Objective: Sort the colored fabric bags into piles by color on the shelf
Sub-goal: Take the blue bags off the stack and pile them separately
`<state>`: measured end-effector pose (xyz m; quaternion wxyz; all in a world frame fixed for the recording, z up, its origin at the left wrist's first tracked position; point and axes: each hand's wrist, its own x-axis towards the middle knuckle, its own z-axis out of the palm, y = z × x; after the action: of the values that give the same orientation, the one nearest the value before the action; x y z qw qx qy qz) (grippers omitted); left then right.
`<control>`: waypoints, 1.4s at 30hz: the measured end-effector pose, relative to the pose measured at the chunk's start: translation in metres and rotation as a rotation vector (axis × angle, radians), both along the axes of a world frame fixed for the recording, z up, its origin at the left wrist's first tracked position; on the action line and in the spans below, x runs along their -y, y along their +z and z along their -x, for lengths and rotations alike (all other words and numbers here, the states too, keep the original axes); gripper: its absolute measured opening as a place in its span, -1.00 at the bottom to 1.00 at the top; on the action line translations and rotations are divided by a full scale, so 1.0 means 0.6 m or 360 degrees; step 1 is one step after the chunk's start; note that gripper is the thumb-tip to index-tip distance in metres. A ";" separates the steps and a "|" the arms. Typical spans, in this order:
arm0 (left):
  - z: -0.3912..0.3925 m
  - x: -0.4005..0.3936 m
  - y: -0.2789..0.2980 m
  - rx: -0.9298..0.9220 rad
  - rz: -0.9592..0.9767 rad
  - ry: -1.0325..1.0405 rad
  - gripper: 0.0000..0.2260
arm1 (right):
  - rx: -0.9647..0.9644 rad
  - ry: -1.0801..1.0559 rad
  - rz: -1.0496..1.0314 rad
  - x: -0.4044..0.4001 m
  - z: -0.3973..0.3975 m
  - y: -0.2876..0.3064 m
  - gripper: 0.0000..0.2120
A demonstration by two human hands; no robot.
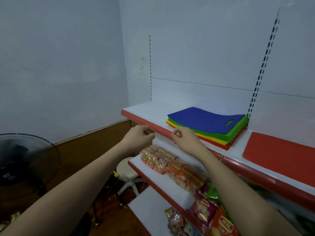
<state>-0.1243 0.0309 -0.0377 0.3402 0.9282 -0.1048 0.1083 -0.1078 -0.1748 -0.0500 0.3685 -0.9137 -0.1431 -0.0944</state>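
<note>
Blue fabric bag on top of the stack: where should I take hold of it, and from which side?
Pinch the flat blue fabric bag at its near left corner, coming from the front of the white shelf. That corner overhangs the green layer and lies nearest both hands; the handle slot sits farther right.

Both arms reach forward, left hand (139, 136) and right hand (185, 138) loosely curled, holding nothing.
</note>
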 end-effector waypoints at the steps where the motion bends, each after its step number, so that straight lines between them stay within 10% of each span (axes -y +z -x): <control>1: -0.021 -0.001 0.002 -0.0013 0.0041 -0.0054 -0.82 | 0.0016 -0.0058 -0.0053 0.006 -0.012 -0.002 -0.86; 14: -0.335 0.076 -0.015 0.0171 0.0221 -0.0218 -0.81 | 0.0847 -0.1269 -0.0114 0.166 -0.134 0.006 -0.82; 20: -0.430 0.128 -0.056 0.0075 0.0211 -0.0217 -0.68 | 0.0381 -0.1657 -0.0176 0.216 -0.138 -0.054 -0.77; 42: -0.489 0.146 -0.102 -0.0093 0.0149 -0.0436 -0.46 | 0.0338 -0.2025 -0.0434 0.217 -0.121 -0.051 -0.78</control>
<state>0.1694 -0.0564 -0.0988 0.3977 0.8910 -0.2155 0.0385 -0.0353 -0.3052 -0.0806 0.3371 -0.7508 0.4026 -0.4007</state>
